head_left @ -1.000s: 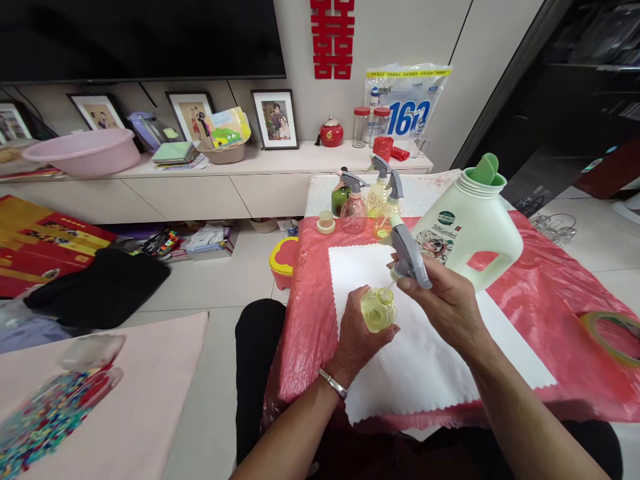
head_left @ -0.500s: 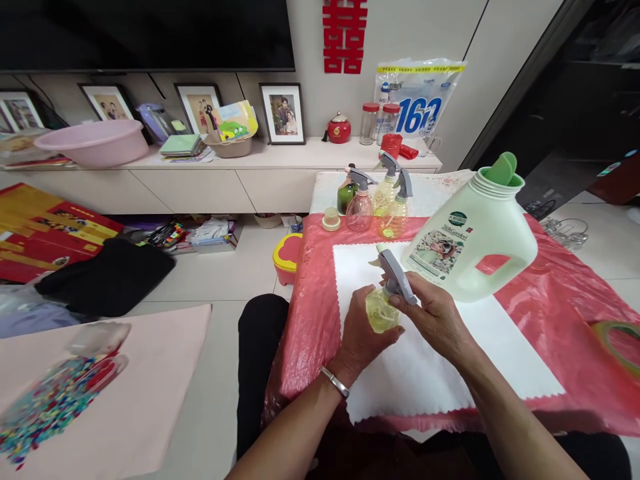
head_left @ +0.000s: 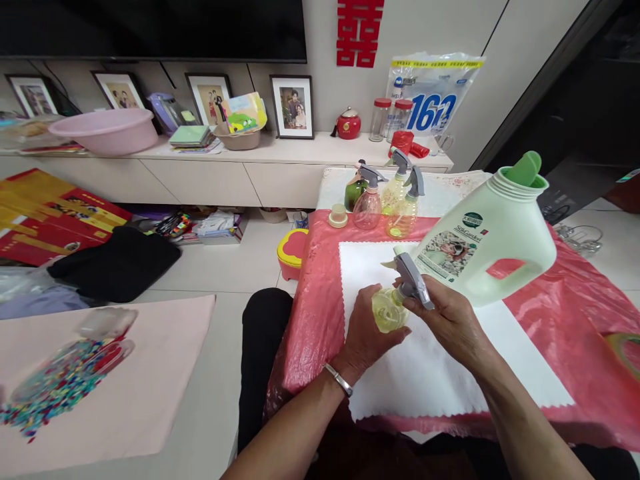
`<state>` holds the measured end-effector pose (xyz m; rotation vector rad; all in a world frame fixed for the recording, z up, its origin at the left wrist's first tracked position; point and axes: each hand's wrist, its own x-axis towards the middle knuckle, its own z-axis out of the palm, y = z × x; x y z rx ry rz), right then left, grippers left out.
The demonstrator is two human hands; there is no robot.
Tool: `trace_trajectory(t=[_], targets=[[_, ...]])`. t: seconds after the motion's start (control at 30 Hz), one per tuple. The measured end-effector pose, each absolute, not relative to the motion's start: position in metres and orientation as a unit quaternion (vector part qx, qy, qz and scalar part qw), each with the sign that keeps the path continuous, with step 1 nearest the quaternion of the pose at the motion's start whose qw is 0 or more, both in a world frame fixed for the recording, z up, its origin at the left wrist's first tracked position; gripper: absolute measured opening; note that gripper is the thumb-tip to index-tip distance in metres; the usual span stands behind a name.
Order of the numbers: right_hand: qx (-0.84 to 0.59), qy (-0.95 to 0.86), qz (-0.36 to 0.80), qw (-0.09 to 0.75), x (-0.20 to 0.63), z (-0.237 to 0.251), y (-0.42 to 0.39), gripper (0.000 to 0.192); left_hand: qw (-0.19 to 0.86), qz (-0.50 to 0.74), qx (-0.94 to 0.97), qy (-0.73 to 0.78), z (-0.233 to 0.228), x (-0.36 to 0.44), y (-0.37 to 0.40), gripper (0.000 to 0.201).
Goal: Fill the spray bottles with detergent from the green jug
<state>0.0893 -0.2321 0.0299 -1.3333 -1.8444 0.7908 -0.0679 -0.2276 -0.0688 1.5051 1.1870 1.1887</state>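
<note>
Both hands grip: left hand (head_left: pixel 364 333) around yellow bottle (head_left: pixel 389 312) (tilted), right hand (head_left: pixel 450 320) clasping grey sprayer (head_left: pixel 413 283).

In my left hand (head_left: pixel 367 333) I hold a small spray bottle (head_left: pixel 387 312) of clear yellow plastic, smooth and a little shiny. My right hand (head_left: pixel 450 320) holds its spray head (head_left: pixel 413 283), which is matt grey plastic. Under the bottle lies a white cloth (head_left: pixel 425 373), soft and matt, with a zigzag edge. Under the cloth is a red plastic sheet (head_left: pixel 565 320), thin, wrinkled and glossy. Just behind the bottle stands a big jug (head_left: pixel 493 243) of pale green plastic, smooth and half matt, with a paper label (head_left: pixel 447 250). On my left wrist is a shiny metal bracelet (head_left: pixel 339 380).
</note>
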Motion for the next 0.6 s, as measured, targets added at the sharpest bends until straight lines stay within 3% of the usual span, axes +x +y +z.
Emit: trace_trajectory(t=[0.6], targets=[[-0.536,-0.745,0.268,0.293,0.086,0.043,-0.229,0.019,0.425,0.479,0.607,0.471,-0.069,-0.067,-0.229,0.091]])
